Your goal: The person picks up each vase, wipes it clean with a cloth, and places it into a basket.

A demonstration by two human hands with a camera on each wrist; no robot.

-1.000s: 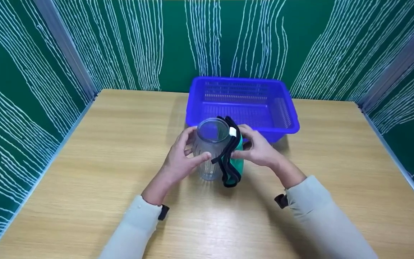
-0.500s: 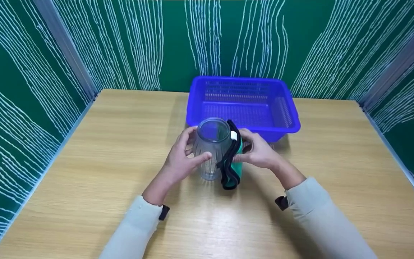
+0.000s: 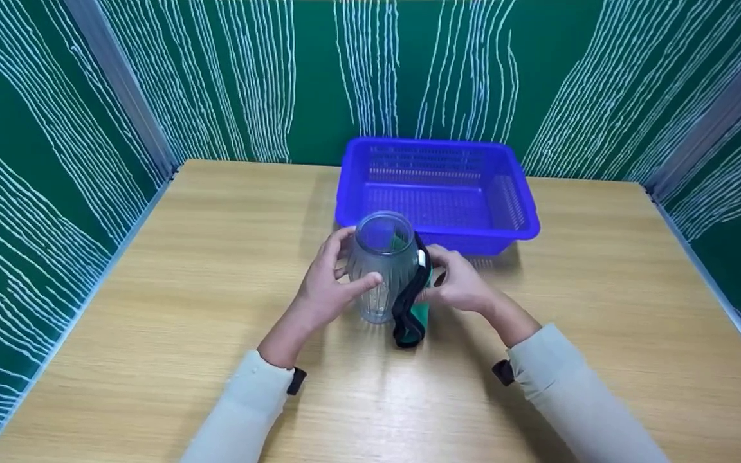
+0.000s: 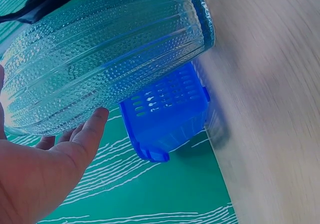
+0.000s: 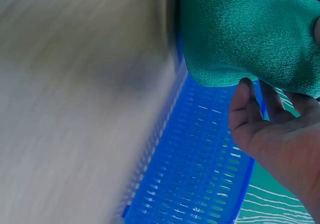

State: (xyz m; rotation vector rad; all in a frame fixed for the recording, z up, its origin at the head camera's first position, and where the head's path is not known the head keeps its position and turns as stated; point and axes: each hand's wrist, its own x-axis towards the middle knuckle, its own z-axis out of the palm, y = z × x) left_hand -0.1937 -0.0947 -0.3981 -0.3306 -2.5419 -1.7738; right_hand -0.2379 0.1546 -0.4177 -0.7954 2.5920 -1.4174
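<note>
A clear ribbed glass jar stands upright in front of me, its round mouth facing up. My left hand grips its left side, thumb in front and fingers behind. In the left wrist view, the jar's pebbled glass fills the upper part above the hand. A green terry cloth with black trim and a small white tag lies against the jar's right side. My right hand pinches this cloth. The right wrist view shows the cloth above the fingers of the hand.
Behind the jar, a blue slotted plastic basket sits on the wooden table near the back wall. Green panels with white wavy lines enclose the table at the back and sides.
The right hand and cloth have shifted down along the jar's right side, slightly toward me. The cloth's black edge no longer rises above the jar's mouth. The left hand and jar stay nearly still.
</note>
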